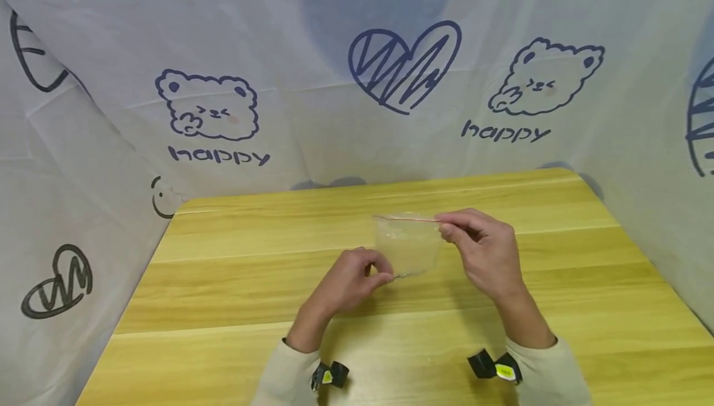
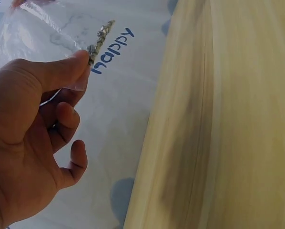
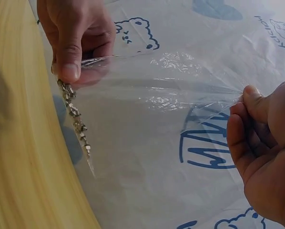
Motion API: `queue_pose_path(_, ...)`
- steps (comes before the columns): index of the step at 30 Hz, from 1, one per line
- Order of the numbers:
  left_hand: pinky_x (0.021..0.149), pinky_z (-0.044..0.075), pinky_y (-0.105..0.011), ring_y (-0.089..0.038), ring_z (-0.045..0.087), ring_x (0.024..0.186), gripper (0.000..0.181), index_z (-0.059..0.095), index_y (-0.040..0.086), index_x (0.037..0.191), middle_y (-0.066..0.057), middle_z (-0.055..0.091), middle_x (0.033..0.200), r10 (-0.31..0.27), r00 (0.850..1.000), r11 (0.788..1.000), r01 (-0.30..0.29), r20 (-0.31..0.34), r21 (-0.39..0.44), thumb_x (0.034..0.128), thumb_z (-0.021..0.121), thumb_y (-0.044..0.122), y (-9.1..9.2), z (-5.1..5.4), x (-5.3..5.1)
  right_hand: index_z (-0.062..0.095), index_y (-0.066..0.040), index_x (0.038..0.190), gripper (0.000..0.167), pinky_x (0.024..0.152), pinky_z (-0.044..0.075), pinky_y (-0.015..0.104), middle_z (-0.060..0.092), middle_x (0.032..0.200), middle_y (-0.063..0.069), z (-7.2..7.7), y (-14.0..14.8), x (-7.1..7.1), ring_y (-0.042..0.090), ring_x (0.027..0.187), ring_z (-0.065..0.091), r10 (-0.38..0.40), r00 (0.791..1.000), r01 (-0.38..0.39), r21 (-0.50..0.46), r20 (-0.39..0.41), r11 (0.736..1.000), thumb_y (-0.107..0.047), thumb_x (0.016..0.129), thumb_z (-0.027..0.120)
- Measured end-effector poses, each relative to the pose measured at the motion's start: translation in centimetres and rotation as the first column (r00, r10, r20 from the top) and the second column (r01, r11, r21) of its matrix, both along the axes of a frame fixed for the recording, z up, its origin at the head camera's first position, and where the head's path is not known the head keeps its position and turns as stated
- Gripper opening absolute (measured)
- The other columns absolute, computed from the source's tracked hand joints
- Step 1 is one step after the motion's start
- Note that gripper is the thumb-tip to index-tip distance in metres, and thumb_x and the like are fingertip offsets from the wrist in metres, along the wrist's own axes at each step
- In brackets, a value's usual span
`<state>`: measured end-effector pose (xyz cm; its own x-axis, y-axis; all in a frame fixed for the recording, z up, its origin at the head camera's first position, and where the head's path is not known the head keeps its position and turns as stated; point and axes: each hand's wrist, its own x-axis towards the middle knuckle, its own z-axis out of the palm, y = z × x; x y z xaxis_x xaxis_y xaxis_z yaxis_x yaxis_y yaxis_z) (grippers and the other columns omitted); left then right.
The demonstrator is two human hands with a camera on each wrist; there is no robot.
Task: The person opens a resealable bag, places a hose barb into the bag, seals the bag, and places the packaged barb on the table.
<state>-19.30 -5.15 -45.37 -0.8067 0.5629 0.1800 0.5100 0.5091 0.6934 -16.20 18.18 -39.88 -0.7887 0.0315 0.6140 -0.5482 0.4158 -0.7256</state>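
Note:
A clear plastic zip bag (image 1: 409, 246) with a red line along its top edge is stretched between both hands above the table. My left hand (image 1: 351, 279) pinches its lower left corner between thumb and index finger, the other fingers loosely bent. At the upper right corner, by the red line, my right hand (image 1: 491, 257) grips the bag with thumb and fingertips. Small shiny metal pieces (image 3: 76, 117) lie in a row along the bag's bottom edge in the right wrist view; their exact kind is too small to tell. Some are hidden behind the left thumb.
Beneath the hands spreads a wood-grain table (image 1: 234, 307). A white cloth (image 1: 312, 121) printed with bears, hearts and "happy" hangs behind it and at both sides. Black devices with yellow-green labels are at the left wrist (image 1: 330, 375) and right wrist (image 1: 496, 367).

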Motion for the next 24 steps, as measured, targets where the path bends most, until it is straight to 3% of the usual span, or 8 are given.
queue_pose_path(4, 0.061, 0.039, -0.021, -0.008, 0.046, 0.066, 0.007, 0.070, 0.020, 0.087, 0.013, 0.067, 0.084, 0.007, 1.000, 1.000, -0.007, 0.001, -0.024, 0.0906, 0.068, 0.025, -0.2, 0.2, 0.0, 0.074, 0.000, 0.096, 0.014, 0.063, 0.049, 0.012, 0.071, 0.083, 0.009, 0.3, 0.1, 0.1, -0.001, 0.072, 0.061, -0.020, 0.999, 0.019, -0.009, -0.040, 1.000, 0.003, 0.083, 0.070)
queue_pose_path(8, 0.070, 0.045, -0.028, -0.013, 0.052, 0.078, 0.009, 0.068, 0.020, 0.093, 0.009, 0.066, 0.092, 0.036, 0.999, 0.999, -0.037, 0.041, 0.011, 0.0905, 0.068, 0.029, -0.3, 0.3, 0.0, 0.074, 0.000, 0.098, 0.015, 0.063, 0.048, 0.013, 0.070, 0.085, 0.009, 0.2, 0.0, 0.2, 0.000, 0.072, 0.060, 0.009, 0.999, -0.010, -0.016, -0.035, 1.000, 0.003, 0.084, 0.069)
queue_pose_path(11, 0.082, 0.045, -0.034, -0.019, 0.053, 0.088, 0.016, 0.064, 0.020, 0.103, 0.004, 0.063, 0.101, 0.082, 0.993, 0.987, -0.092, 0.085, 0.132, 0.0910, 0.068, 0.029, -0.5, 0.4, 0.0, 0.074, -0.001, 0.099, 0.016, 0.060, 0.046, 0.014, 0.071, 0.086, 0.007, 0.1, -0.2, 0.2, 0.001, 0.069, 0.055, 0.036, 0.999, -0.035, 0.009, -0.026, 0.999, 0.003, 0.084, 0.069)
queue_pose_path(13, 0.084, 0.044, -0.037, -0.021, 0.053, 0.089, 0.019, 0.062, 0.016, 0.110, 0.000, 0.062, 0.104, 0.108, 0.990, 0.958, -0.127, 0.086, 0.258, 0.0928, 0.065, 0.026, -0.6, 0.7, 0.0, 0.074, -0.003, 0.099, 0.017, 0.061, 0.047, 0.014, 0.072, 0.087, 0.007, 0.1, -0.3, 0.2, 0.001, 0.069, 0.055, 0.051, 0.998, -0.050, 0.026, -0.026, 0.998, 0.004, 0.083, 0.069)
queue_pose_path(17, 0.080, 0.044, -0.031, -0.016, 0.052, 0.083, 0.012, 0.065, 0.009, 0.104, -0.004, 0.065, 0.097, 0.153, 0.988, 0.892, -0.126, -0.029, 0.433, 0.0962, 0.060, 0.017, -0.8, 1.3, -0.1, 0.075, -0.006, 0.098, 0.018, 0.066, 0.050, 0.014, 0.074, 0.090, 0.007, 0.0, -0.5, 0.0, 0.000, 0.073, 0.060, 0.062, 0.998, -0.061, 0.058, -0.017, 0.996, 0.004, 0.083, 0.070)
queue_pose_path(19, 0.076, 0.045, -0.028, -0.012, 0.052, 0.079, 0.009, 0.067, 0.009, 0.098, -0.003, 0.066, 0.091, 0.183, 0.975, 0.887, -0.109, -0.124, 0.449, 0.0957, 0.060, 0.014, -0.9, 1.6, -0.3, 0.076, -0.007, 0.097, 0.018, 0.066, 0.050, 0.013, 0.074, 0.091, 0.006, -0.1, -0.5, -0.1, 0.001, 0.074, 0.061, 0.060, 0.998, -0.058, 0.094, -0.016, 0.994, 0.003, 0.083, 0.070)
queue_pose_path(22, 0.071, 0.043, -0.026, -0.010, 0.051, 0.074, 0.006, 0.067, 0.010, 0.090, -0.002, 0.065, 0.081, 0.227, 0.932, 0.903, -0.093, -0.281, 0.420, 0.0931, 0.063, 0.013, -1.0, 2.2, -0.3, 0.076, -0.009, 0.097, 0.017, 0.063, 0.046, 0.012, 0.074, 0.091, 0.003, -0.1, -0.4, -0.2, 0.002, 0.071, 0.057, 0.056, 0.998, -0.051, 0.171, -0.020, 0.984, 0.000, 0.083, 0.070)
queue_pose_path(24, 0.069, 0.041, -0.028, -0.011, 0.051, 0.071, 0.006, 0.066, 0.008, 0.090, -0.002, 0.064, 0.078, 0.244, 0.889, 0.921, -0.087, -0.388, 0.379, 0.0925, 0.062, 0.012, -1.1, 2.7, -0.2, 0.075, -0.010, 0.097, 0.017, 0.061, 0.043, 0.013, 0.073, 0.091, 0.002, -0.2, -0.4, -0.2, 0.003, 0.070, 0.055, 0.061, 0.998, -0.055, 0.215, -0.021, 0.975, -0.001, 0.084, 0.070)
